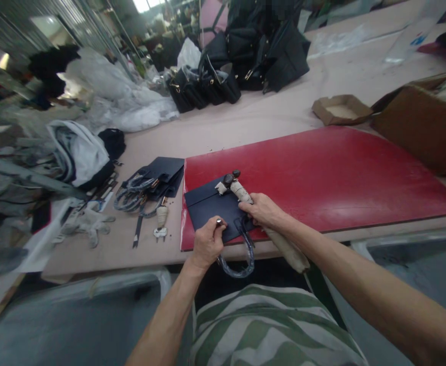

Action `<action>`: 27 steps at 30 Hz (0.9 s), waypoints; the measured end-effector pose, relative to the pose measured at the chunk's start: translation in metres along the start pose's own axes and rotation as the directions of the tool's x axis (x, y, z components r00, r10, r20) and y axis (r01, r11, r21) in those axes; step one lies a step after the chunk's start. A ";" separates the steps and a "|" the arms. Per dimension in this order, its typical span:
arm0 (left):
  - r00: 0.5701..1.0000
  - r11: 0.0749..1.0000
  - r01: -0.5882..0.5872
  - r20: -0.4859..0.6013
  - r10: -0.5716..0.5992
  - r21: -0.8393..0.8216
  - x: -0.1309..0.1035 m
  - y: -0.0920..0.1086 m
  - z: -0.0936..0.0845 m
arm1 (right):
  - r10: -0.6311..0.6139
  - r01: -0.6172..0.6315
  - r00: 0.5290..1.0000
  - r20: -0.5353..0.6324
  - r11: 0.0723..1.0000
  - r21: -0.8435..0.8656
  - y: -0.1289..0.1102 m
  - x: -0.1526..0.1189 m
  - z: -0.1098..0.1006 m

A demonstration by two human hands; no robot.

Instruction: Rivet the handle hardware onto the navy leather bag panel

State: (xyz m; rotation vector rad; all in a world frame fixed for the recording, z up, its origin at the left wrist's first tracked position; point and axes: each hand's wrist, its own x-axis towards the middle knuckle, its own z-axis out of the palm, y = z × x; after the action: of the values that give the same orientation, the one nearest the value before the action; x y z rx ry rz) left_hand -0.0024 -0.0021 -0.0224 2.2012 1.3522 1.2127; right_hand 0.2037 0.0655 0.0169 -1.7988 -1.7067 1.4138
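A dark navy leather panel (211, 203) lies at the left end of a red board (303, 178), with a plastic-wrapped handle (240, 269) hanging over the table edge. My left hand (208, 243) is closed on a small upright metal punch (219, 222) at the panel's front part. Fingers of my right hand (263, 209) wrap round a hammer (242, 193) with a cloth-wrapped handle; its dark head is over the panel, up and to the right of the punch. The tip of the punch is hidden by my left hand.
Left of the board lie more navy pieces with wrapped handles (135, 195), a wrapped tool (162, 216) and a whitish glove (89, 223). Black bags (208, 84) stand at the back. A shallow cardboard tray (341, 109) and a brown box (421, 122) are at the right.
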 end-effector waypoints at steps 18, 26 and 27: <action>0.994 0.990 0.109 0.012 -0.108 -0.094 -0.007 -0.006 0.009 | -0.449 0.374 0.893 0.038 0.691 -0.618 -0.038 -0.117 -0.051; 0.993 0.989 0.115 -0.007 -0.116 -0.095 -0.006 -0.007 0.011 | -0.670 0.502 0.740 -0.057 0.607 -0.616 -0.063 -0.126 -0.053; 0.994 0.991 0.106 -0.007 -0.107 -0.081 -0.007 -0.008 0.012 | -0.609 0.473 0.792 0.039 0.573 -0.669 -0.059 -0.124 -0.051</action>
State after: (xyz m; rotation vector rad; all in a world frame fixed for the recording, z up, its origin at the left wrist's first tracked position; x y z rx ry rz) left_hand 0.0005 -0.0014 -0.0378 2.0431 1.3819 1.2207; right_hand 0.2309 -0.0078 0.1409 -1.3612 -2.5380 0.3585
